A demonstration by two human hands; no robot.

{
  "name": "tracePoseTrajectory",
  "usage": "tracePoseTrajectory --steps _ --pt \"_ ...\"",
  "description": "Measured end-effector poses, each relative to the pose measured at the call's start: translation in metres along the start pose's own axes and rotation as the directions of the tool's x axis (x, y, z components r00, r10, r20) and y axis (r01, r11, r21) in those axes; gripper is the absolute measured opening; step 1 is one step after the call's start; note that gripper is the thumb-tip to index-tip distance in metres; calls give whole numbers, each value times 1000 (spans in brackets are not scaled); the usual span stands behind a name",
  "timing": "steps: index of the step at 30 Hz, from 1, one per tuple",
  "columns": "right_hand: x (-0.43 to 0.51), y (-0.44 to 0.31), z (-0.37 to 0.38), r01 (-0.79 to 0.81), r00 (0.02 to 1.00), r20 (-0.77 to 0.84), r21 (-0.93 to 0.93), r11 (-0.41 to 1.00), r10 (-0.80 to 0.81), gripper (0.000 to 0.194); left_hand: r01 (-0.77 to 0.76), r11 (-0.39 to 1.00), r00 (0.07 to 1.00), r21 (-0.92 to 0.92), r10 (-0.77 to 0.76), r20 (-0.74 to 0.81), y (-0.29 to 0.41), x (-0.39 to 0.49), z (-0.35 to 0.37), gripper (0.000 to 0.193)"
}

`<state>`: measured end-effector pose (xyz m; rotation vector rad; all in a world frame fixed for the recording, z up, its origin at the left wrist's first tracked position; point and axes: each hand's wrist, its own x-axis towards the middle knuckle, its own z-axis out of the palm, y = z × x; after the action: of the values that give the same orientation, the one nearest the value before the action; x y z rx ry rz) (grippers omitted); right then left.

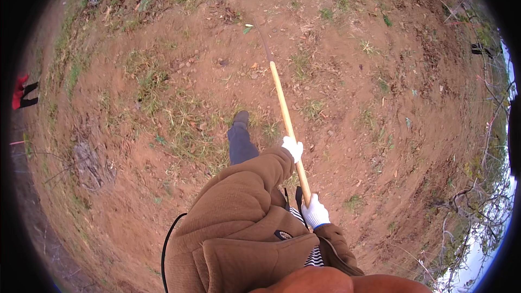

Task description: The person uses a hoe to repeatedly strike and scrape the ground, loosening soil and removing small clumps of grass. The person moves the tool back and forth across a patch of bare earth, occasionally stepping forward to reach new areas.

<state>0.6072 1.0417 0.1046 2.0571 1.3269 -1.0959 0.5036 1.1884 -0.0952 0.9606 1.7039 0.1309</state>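
Observation:
Both of my hands wear white gloves and hold a long wooden handle (285, 110) that slants up and slightly left from my body. My left hand (293, 148) grips it about the middle, and my right hand (315, 211) closes around its near end. A thin dark metal piece (264, 42) extends from the far end of the handle, over the reddish soil; its exact shape is hard to tell. Close to its tip lies a small green leaf (248, 28). Whether the metal touches the ground cannot be told.
My shoe (241, 118) stands on bare soil with grass tufts (150, 85) and small stones. A weathered stump or rock (89, 162) is at left. A person in red (20, 91) stands at the far left edge. Leafy branches (468, 199) line the right side.

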Motion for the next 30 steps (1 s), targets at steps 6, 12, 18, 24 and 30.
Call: tracePoseTrajectory --steps 6,12,18,24,30 --pt "-93 96 4 -246 960 140 16 969 241 50 403 800 835 -444 -123 536 18 -96 5 25" --pt "-109 153 45 -336 917 247 58 940 313 63 501 661 811 -558 -134 569 -20 -73 57 13" --pt "-36 57 41 -138 989 95 403 905 109 52 211 759 907 -616 83 413 -31 9 13 12" --pt "77 -102 -63 43 998 6 533 845 -55 50 130 540 976 -831 78 203 50 117 -116 15" --pt "115 -176 -97 179 982 -96 182 967 -164 48 -282 885 954 371 300 11 68 187 -181 16"
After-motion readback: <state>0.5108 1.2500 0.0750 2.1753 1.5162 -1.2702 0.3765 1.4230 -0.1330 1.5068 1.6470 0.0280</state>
